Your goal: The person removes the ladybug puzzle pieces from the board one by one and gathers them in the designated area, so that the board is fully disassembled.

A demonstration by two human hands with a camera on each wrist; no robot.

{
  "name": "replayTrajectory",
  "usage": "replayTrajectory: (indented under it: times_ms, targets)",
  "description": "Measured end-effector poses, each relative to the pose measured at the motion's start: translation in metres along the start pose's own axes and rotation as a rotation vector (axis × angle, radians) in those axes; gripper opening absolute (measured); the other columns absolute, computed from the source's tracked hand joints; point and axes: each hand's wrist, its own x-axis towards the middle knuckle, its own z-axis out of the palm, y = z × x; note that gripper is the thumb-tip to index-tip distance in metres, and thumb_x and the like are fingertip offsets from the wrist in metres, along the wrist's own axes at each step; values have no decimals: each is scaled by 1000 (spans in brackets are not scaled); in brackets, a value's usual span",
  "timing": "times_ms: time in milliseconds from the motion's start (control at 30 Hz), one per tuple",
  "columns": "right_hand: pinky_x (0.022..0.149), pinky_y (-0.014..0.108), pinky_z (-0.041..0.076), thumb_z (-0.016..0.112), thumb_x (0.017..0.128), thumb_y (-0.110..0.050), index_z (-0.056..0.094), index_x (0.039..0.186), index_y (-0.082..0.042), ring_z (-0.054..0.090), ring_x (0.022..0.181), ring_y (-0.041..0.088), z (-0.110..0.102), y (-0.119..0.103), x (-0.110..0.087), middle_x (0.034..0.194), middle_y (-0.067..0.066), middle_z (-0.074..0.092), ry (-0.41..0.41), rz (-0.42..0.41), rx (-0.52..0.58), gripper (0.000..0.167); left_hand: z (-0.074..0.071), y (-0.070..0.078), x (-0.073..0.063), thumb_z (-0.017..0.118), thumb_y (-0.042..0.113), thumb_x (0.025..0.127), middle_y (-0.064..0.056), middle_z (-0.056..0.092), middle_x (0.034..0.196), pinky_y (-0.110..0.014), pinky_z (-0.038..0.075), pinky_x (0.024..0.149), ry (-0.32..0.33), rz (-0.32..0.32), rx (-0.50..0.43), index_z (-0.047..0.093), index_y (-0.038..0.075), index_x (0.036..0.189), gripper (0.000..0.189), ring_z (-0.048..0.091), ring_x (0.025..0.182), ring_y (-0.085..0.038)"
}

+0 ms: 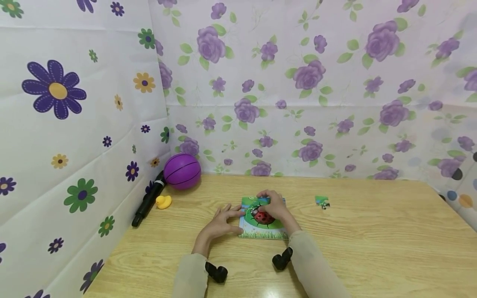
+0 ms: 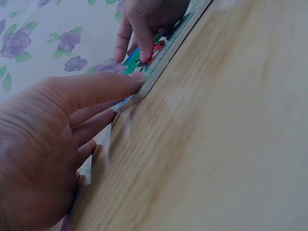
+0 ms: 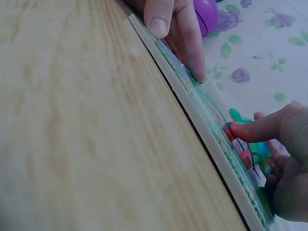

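Pinching right hand (image 1: pixel 276 206): green-blue jigsaw piece (image 2: pixel 133 63); tilting may jam.
Left hand (image 1: pixel 220 225): spread-fingered at green ladybird board's (image 1: pixel 257 234) left edge; slack risks slipping.

The head view is brightly and evenly lit, with a small white glare reflected by the wooden tabletop (image 1: pixel 365 240) at the lower edge. Both wrist views are rendered dimmer and hazier, its grain softly blurred.
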Motion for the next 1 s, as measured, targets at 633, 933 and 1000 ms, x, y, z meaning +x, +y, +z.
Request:
replayTrajectory:
  times_ms: [633, 933, 1000]
  targets:
    - [86, 39, 49, 63, 92, -7, 60, 128, -8, 53, 109, 28, -9, 10, -2, 131, 15, 58, -65, 34, 151, 36, 0, -1, 0, 76, 20, 84, -9, 31, 160, -59, -13, 122, -5, 6, -4, 55, 7, 139, 60, 0, 153, -39]
    - [87, 39, 50, 63, 94, -18, 66, 117, -11, 59, 105, 25, -14, 10, -1, 120, 13, 65, -149, 38, 72, 24, 0, 0, 0, 76, 20, 84, -10, 30, 160, -59, -13, 122, -5, 5, -6, 55, 6, 139, 61, 0, 153, -40]
    - [85, 38, 51, 64, 94, -20, 67, 114, -11, 61, 101, 23, -15, 10, 0, 115, 12, 67, -159, 30, 41, 22, 0, -1, 0, 76, 19, 84, -10, 30, 160, -59, -13, 122, -9, 6, -5, 55, 6, 139, 60, 0, 153, -40]
